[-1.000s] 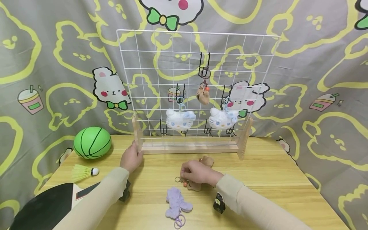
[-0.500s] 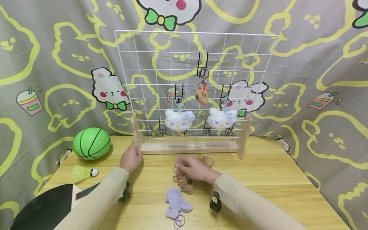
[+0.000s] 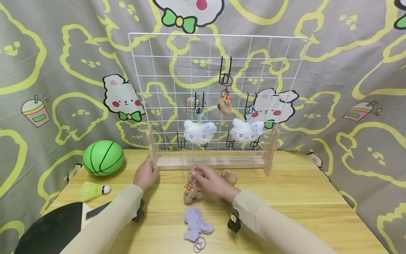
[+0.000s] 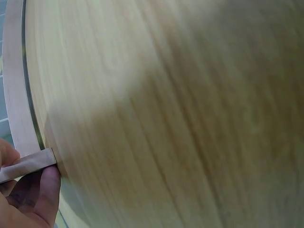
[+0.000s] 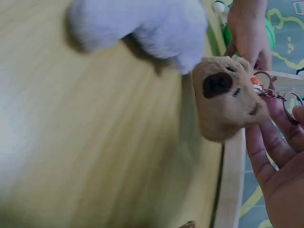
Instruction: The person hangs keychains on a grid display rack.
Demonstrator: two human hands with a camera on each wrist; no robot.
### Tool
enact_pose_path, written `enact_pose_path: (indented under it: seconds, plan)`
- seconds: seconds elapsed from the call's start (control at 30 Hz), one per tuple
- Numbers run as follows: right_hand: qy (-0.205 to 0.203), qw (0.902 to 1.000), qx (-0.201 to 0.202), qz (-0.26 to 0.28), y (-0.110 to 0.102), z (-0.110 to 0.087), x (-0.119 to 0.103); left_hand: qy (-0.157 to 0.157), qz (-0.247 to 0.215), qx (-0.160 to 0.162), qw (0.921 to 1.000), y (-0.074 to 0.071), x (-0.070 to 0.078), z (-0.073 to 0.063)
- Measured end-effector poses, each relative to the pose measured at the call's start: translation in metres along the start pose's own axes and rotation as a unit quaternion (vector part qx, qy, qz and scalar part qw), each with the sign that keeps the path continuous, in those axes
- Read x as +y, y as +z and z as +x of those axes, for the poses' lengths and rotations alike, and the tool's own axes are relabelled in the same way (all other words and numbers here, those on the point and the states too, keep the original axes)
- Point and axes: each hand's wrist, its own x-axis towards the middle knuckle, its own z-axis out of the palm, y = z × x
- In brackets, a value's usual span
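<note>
My right hand point(image 3: 210, 180) pinches the metal ring of a brown plush keychain point(image 3: 192, 196) with a dark snout and an orange bead. In the right wrist view this plush head point(image 5: 223, 104) hangs from the ring at the fingertips. My left hand point(image 3: 146, 175) grips the left wooden end piece point(image 4: 29, 164) of the white wire grid rack point(image 3: 207, 164), between thumb and fingers. A second brown plush keychain point(image 3: 231, 178) lies on the table, partly hidden behind my right hand. Nearer to me lies a purple plush keychain point(image 3: 197, 223) with its ring.
From black hooks on the grid hang two white cat plush keychains point(image 3: 200, 132) and a brown one point(image 3: 224, 105). Other hooks point(image 3: 230, 141) sit lower. At left are a green ball point(image 3: 103, 157), a yellow shuttlecock point(image 3: 93, 191) and a black-and-white object point(image 3: 47, 229), partly behind my arm.
My right hand has raised the brown plush keychain by its ring and moved left and toward the rack. My left hand has kept its grip on the rack's end piece.
</note>
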Motion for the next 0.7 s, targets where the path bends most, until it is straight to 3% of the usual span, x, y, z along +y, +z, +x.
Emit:
enact_pose_path:
  seconds: [0.2,0.53,0.7]
  plan:
    - [-0.033,0.9983,0.026,0.042,-0.003,0.014,-0.014,-0.006,-0.006,-0.004,0.9999,0.002,-0.001,0.001]
    - [-0.046,0.9922,0.098,0.062,0.0,0.035,-0.035,-0.006,-0.009,-0.002,0.9999,0.004,-0.003,0.003]
    - [-0.058,0.9895,0.125,0.044,0.005,0.043,-0.044,-0.001,-0.002,0.001,1.0,0.003,-0.003,0.003]
